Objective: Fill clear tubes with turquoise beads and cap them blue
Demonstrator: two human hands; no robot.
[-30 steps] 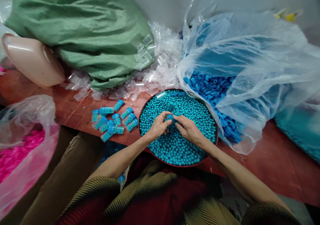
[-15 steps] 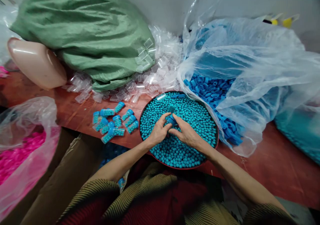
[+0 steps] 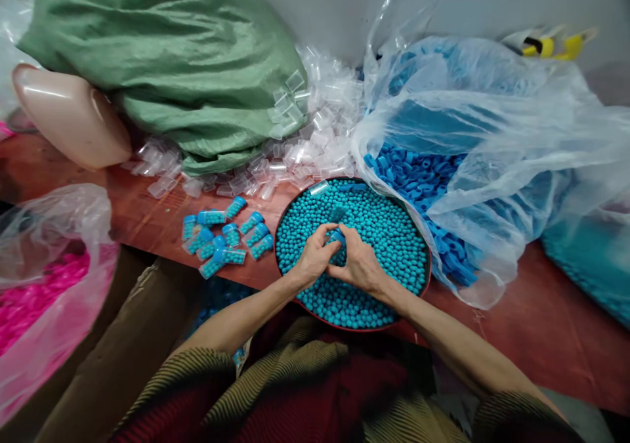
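Note:
Between the fingertips of both my hands is a small bottle (image 3: 337, 238) with a blue cap, partly covered by the fingers. My left hand (image 3: 314, 254) is closed on it from the left, and my right hand (image 3: 363, 263) grips it from the right, thumbs close together. Both are over a round, red-rimmed tray (image 3: 278, 214) full of turquoise beads (image 3: 388, 233). An uncapped clear tube (image 3: 319, 188) lies on the beads near the far rim. Left of the tray, several capped bottles (image 3: 211, 218) filled with beads lie on the red table (image 3: 162, 226).
Clear empty tubes (image 3: 315, 147) are heaped behind the tray, against a green sack (image 3: 187, 69). A plastic bag (image 3: 522, 134) of blue caps (image 3: 413, 174) stands at right. At left are a beige plastic basin (image 3: 63, 115) and a bag of pink pieces (image 3: 44, 285).
My right hand's fingers have curled in closer around the bottle, its thumb now lower. Both hands remain over the tray, and the view has shifted slightly.

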